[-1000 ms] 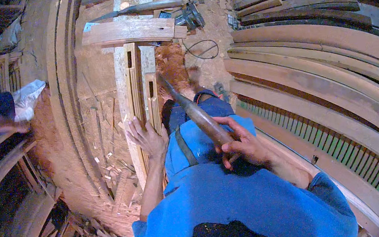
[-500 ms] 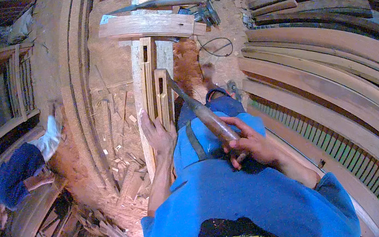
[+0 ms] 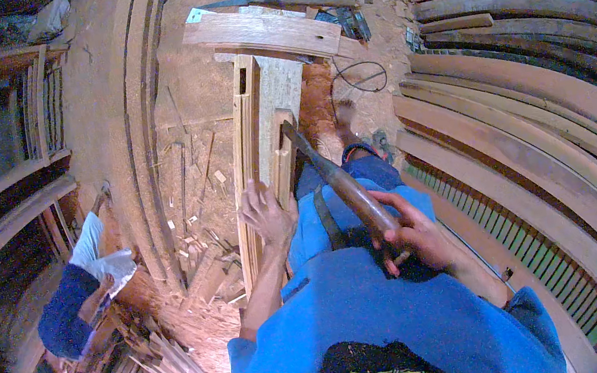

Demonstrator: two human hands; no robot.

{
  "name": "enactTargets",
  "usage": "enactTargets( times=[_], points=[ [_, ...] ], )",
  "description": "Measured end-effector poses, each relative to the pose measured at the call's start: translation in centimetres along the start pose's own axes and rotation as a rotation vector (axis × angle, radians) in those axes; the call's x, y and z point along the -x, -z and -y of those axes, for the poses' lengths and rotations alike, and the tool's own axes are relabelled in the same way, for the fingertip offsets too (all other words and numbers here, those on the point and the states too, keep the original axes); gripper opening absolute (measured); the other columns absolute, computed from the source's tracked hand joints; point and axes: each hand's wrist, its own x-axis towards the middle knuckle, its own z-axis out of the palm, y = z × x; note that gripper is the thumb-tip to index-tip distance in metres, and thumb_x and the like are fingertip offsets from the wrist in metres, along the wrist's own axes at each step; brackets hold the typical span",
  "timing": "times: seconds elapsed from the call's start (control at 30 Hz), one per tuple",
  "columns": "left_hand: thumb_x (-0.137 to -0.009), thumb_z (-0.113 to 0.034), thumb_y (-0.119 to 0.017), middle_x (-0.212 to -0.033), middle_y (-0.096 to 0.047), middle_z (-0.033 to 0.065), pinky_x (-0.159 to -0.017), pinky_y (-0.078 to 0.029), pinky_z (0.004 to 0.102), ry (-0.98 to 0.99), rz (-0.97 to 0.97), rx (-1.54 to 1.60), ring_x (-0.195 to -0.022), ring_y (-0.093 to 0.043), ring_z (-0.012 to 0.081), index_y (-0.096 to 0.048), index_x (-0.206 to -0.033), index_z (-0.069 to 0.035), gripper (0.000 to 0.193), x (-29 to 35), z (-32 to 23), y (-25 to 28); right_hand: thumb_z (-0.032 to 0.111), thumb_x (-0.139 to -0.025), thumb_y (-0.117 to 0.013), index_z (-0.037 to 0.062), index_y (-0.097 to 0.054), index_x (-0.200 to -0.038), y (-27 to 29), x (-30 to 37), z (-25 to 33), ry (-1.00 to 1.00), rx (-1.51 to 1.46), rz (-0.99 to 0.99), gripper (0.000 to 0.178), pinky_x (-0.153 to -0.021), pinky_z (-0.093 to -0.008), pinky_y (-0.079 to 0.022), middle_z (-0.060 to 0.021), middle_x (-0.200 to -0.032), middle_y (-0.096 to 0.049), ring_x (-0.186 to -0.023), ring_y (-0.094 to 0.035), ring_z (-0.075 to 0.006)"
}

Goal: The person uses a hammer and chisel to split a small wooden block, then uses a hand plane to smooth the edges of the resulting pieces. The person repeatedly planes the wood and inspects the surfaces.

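My right hand (image 3: 416,235) is closed round the thick wooden handle of a long chisel (image 3: 349,191). The chisel's dark blade slants up and left to the slotted end of a short wooden piece (image 3: 283,150), meeting or nearly meeting it. Over the near part of that piece lies my left hand (image 3: 269,210), fingers stretched and spread, thumb along its right side. Just left of it, a longer wooden piece (image 3: 246,117) with a dark mortise near its far end lies lengthwise on a pale plank (image 3: 280,82). My left palm hides the short piece's near end.
A board (image 3: 262,33) lies crosswise at the far end, with another long-handled tool (image 3: 288,1) beyond. Curved timbers (image 3: 512,80) are stacked to the right. Offcuts and shavings litter the floor at left. Another person (image 3: 74,302) bends at the lower left, holding something pale.
The short piece has separated from the longer one and turned, its slot now facing the chisel. My left fingers have spread. The view has shifted left; the other person has moved.
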Motion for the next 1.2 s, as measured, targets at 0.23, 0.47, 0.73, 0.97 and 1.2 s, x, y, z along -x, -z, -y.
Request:
enactTargets(
  times=[0.23,0.47,0.73,0.97,1.2],
  points=[
    [-0.078,-0.027,-0.078,-0.119,-0.054,0.0174,-0.092,-0.046,0.0501,0.081,0.134,0.142,-0.111,-0.054,0.0373,-0.061,-0.119,-0.004,0.05,1.0,-1.1,-1.8,0.023,-0.093,-0.064,0.0194,-0.018,-0.16,0.5,0.3,-0.6,-0.059,-0.137,0.011,0.082,-0.052,-0.0381,-0.054,-0.014,-0.094,-0.06,-0.06,-0.065,-0.0273],
    [-0.08,-0.024,-0.077,-0.114,-0.054,0.0189,-0.078,-0.053,0.0484,0.163,0.179,0.285,-0.098,-0.061,0.0396,-0.058,-0.116,-0.002,0.046,0.5,-1.2,-1.8,0.017,-0.101,-0.055,0.0271,-0.014,-0.161,0.3,-0.4,-1.5,-0.099,-0.15,0.01,0.074,-0.054,-0.0389,-0.057,-0.013,-0.096,-0.061,-0.064,-0.067,-0.0263],
    [-0.077,-0.017,-0.076,-0.11,-0.056,0.0197,-0.087,-0.05,0.0494,0.132,0.191,0.253,-0.103,-0.057,0.0406,-0.056,-0.12,-0.003,0.05,-0.7,-1.7,-1.2,0.02,-0.103,-0.053,0.0213,-0.008,-0.163,-0.8,-0.4,-0.8,-0.131,-0.208,0.028,0.075,-0.066,-0.0428,-0.059,-0.0164,-0.103,-0.061,-0.079,-0.07,-0.0297],
    [-0.076,-0.015,-0.075,-0.111,-0.056,0.0196,-0.089,-0.048,0.0492,0.106,0.21,0.293,-0.105,-0.056,0.0406,-0.054,-0.125,-0.002,0.055,-0.6,-1.3,-1.3,0.018,-0.102,-0.057,0.0226,-0.009,-0.161,-2.7,-0.9,-0.1,-0.111,-0.26,0.001,0.077,-0.067,-0.0445,-0.061,-0.0166,-0.101,-0.061,-0.08,-0.072,-0.0337],
    [-0.074,-0.015,-0.076,-0.113,-0.056,0.0189,-0.09,-0.05,0.0483,0.085,0.251,0.278,-0.108,-0.056,0.0404,-0.054,-0.125,0.0,0.057,-0.5,-0.6,-2.2,0.016,-0.1,-0.057,0.0232,-0.019,-0.155,-4.1,-1.7,1.2,-0.103,-0.347,0.002,0.068,-0.049,-0.036,-0.051,-0.0139,-0.093,-0.062,-0.061,-0.065,-0.0276]
  ],
)
